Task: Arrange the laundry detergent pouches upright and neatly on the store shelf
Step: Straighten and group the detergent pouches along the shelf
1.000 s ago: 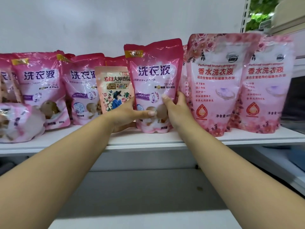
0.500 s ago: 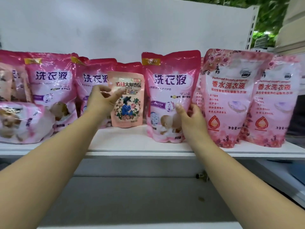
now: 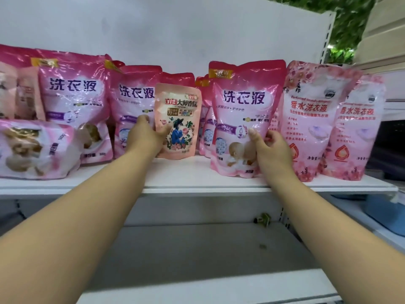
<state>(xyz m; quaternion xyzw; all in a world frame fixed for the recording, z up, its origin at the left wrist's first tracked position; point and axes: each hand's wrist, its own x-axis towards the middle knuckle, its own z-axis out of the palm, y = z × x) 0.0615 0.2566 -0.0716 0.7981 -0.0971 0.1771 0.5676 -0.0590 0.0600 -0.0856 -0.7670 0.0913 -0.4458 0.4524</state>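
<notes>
small pouch (image 3: 178, 119) on shelf (image 3: 197, 178) | large pouch (image 3: 243, 119) right | toppled pouch (image 3: 35, 148) far left

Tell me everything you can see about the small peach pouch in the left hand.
The small peach pouch is a glossy soft plastic stand-up pouch, smaller than its neighbours, printed with red and dark Chinese lettering above a figure in blue among flowers. It stands upright on the white shelf, in front of taller pink pouches. The left hand grips its lower left edge.

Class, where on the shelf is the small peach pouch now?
The small peach pouch stands mid-shelf, held by the left hand, between two taller pink pouches.
</notes>
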